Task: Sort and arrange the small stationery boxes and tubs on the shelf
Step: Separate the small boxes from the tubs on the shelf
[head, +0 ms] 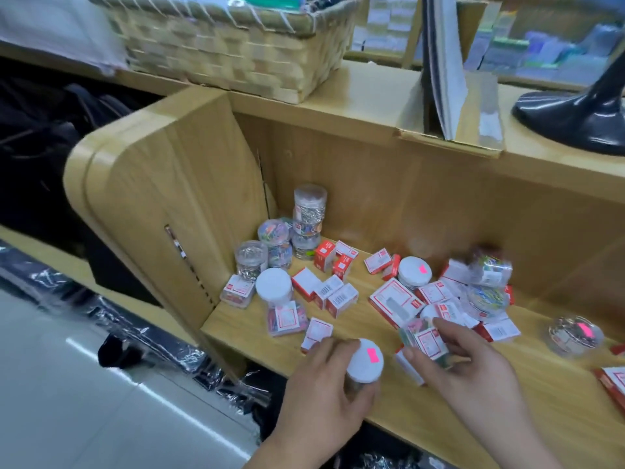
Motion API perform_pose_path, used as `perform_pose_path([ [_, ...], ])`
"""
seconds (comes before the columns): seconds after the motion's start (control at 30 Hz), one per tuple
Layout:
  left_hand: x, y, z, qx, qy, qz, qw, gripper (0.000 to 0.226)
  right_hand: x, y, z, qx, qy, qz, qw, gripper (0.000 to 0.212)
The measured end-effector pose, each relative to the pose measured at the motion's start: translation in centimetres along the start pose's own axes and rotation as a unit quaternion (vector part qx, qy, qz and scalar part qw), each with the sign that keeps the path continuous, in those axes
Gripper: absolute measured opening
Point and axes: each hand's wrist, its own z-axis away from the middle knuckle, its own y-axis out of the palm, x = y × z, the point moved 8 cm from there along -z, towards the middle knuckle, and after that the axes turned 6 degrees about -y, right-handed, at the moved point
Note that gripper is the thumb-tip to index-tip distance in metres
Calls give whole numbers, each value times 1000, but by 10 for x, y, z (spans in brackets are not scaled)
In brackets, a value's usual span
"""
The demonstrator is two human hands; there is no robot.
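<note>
My left hand [321, 394] grips a round tub with a white lid and a pink sticker [366, 360] at the shelf's front edge. My right hand [473, 370] holds a small clear box with a red-and-white label [427, 341] just to its right. Several red-and-white staple boxes [336, 296] lie scattered over the wooden shelf [439, 414]. Clear tubs of clips [309, 218] stand stacked in the back left corner. Two more white-lidded tubs, one on the left [274, 284] and one further right [414, 270], stand among the boxes.
A wooden side panel [162, 204] closes the shelf on the left. A woven basket [230, 42] sits on the ledge above, with a black stand base [575, 120] at the right. A clear round tub with a pink sticker [575, 335] lies at the right.
</note>
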Motion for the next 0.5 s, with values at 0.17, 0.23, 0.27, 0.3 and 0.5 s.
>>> perform_pose_path([
  [0.17,31,-78,-42,-107,-43,21,993,51,37,35,-24,16,-30,-5,999,45],
  [0.23,57,-102,-60,-143,-86,1,986,47,58,53,-37,41,-50,4,998,43],
  [0.27,68,-109,-67,-149,-98,-14,984,45,68,61,-43,48,-66,-3,997,42],
  [0.3,75,-112,-72,-142,-98,-31,984,44,78,68,-48,54,-75,-17,996,40],
  [0.5,85,-111,-81,-122,-55,-53,990,44,112,102,-78,78,-86,2,993,37],
])
